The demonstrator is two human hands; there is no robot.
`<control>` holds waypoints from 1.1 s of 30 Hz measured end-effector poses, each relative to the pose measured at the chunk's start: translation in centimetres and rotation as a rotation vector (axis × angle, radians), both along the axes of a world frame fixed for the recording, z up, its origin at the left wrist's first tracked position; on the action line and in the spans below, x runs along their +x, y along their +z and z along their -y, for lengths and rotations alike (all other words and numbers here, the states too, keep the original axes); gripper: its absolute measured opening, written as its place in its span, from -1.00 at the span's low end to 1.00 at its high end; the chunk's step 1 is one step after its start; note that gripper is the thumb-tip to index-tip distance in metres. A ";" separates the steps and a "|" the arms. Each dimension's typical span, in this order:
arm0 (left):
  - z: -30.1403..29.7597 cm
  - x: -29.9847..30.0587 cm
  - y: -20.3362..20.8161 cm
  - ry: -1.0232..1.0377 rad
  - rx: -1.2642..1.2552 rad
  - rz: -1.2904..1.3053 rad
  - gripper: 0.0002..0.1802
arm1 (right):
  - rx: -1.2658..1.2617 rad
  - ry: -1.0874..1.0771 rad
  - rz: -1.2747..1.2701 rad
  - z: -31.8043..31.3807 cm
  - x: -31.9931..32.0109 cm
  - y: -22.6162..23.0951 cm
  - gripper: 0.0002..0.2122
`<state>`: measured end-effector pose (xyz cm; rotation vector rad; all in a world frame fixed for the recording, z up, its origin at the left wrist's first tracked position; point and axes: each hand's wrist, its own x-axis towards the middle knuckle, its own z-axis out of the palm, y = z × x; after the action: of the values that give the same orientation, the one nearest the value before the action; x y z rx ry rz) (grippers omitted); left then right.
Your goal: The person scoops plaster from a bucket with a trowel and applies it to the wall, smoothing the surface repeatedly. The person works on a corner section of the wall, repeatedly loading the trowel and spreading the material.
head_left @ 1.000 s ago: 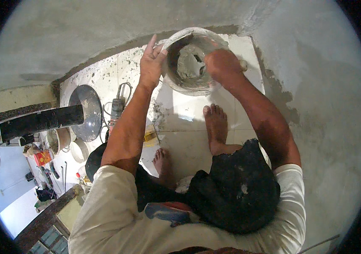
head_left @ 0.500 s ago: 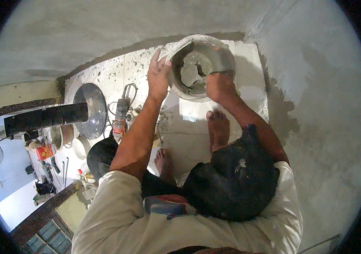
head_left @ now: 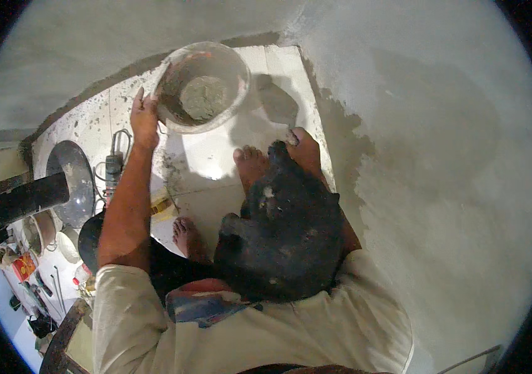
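The left hand (head_left: 145,119) touched the bucket (head_left: 234,76) (gripping or not, I couldn't tell); the right hand (head_left: 304,148) clasped a trowel (head_left: 277,103). Firm bracing suited tidy trowel work.

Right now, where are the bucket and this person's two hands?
Bucket (head_left: 235,86): head view, inner wall, right side.
Left hand (head_left: 145,123): head view, middle of the hand.
Right hand (head_left: 305,149): head view, middle of the hand.

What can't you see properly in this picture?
In the head view:
- Tub bottom: under grey mix.
- Right hand underside: turned from the camera.
- Part of right forearm: behind dark-trousered knee.
- Part of power tool: behind left forearm.
- Dark thing, lower left: too small.
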<state>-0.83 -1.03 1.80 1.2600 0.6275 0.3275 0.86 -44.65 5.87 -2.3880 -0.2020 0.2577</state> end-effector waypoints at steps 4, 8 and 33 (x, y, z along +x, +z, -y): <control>-2.3 -0.3 3.2 -0.133 0.226 -0.376 -0.18 | -0.145 -0.190 -0.129 3.5 -0.3 -2.3 -0.65; -5.0 -0.6 8.2 -0.379 0.377 -0.343 -0.15 | 0.184 -0.434 -0.427 9.0 3.0 -8.5 -0.75; -3.9 -9.7 17.3 -0.745 0.604 -0.389 -0.27 | -0.229 -0.237 -0.129 7.1 5.4 -12.1 -0.67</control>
<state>-10.52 2.85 19.14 2.0630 0.3416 -0.3921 6.21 -51.71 -6.21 -2.5804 0.1792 0.3359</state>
